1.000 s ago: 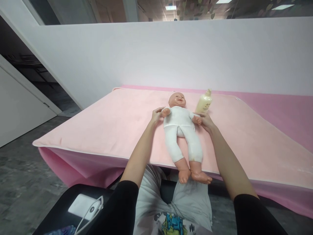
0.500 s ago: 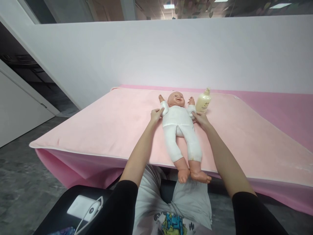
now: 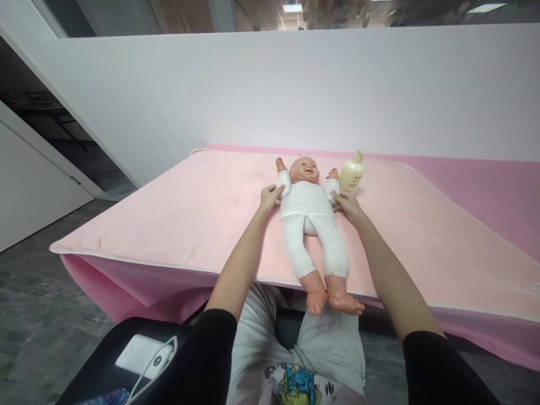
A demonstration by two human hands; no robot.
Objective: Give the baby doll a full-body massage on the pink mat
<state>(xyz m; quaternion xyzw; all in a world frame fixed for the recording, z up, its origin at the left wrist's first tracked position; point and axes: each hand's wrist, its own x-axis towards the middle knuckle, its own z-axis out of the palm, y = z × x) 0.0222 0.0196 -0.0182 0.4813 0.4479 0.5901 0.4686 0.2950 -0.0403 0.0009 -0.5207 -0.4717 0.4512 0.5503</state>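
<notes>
A baby doll (image 3: 307, 199) with a white cloth body lies on its back on the pink padded cover (image 3: 189, 225), its feet hanging past the front edge. My left hand (image 3: 270, 198) is closed on the doll's upper arm at the left of its body. On the other side, my right hand (image 3: 347, 206) grips the sleeve of the other arm, with fingers partly under it. Both doll forearms point up beside its head. Close behind my right hand stands a pale yellow pump bottle (image 3: 351, 175).
A white wall (image 3: 295, 90) rises behind the table, with a window above it. At the lower left, a white device with a cable (image 3: 141, 357) rests on a black seat (image 3: 101, 360). A white door (image 3: 34, 180) stands at the far left.
The doll's forearms have shifted slightly: the left one is nearer the head, and the right one leans outward toward the bottle. My hands have hardly moved and keep their hold.
</notes>
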